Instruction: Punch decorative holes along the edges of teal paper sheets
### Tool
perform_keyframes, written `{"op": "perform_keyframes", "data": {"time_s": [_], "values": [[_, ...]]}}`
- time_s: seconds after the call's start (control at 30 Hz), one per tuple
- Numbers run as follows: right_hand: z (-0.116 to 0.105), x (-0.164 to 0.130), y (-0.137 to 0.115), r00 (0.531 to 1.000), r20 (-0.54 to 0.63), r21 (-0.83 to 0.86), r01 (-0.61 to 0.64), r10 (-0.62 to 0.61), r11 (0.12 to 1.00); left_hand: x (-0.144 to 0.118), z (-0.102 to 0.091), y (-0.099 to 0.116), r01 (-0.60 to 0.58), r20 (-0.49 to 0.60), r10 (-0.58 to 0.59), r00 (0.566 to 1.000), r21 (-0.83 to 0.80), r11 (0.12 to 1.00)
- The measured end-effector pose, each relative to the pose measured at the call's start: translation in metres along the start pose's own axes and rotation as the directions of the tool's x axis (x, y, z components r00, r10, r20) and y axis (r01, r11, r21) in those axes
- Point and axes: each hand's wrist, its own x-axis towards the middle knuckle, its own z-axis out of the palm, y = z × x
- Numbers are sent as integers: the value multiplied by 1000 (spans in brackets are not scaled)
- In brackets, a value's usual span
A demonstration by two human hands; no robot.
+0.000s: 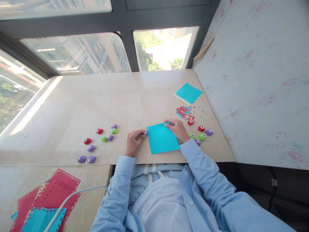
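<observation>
Table: I see a pale wooden top [96,96] running up to a row of windows [79,54], with sun glare along its left edge.
Wall: a faded floral sheet [260,80] closes off the right side.
Blue sheet: a turquoise paper square [162,138] lies flat near the table's front edge, between my two hands.
Left hand: my left hand [134,141] has its fingers pinched together on a small purple punch [145,132] at the sheet's upper left corner.
Right hand: my right hand [177,128] presses on the sheet's top edge; I cannot tell whether its fingers grip anything.
Scattered punches: red, green and purple ones sit in a left cluster [96,143] and a right cluster [201,132].
Confetti: a red and blue heap [184,111] lies below a second blue square [188,93].
Lower left: punched red and blue papers [45,199] are cut off by the frame, crossed by a white cable [72,195].
Hard to read: the punch shapes are too small to make out.
</observation>
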Motion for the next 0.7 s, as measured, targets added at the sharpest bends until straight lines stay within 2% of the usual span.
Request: {"op": "perform_keyframes", "data": {"time_s": [0.7], "values": [[0,-1,3,1000,-8,-29,5,-5,1000,-2,1,-3,38,-16,-39,999,-24,999]]}}
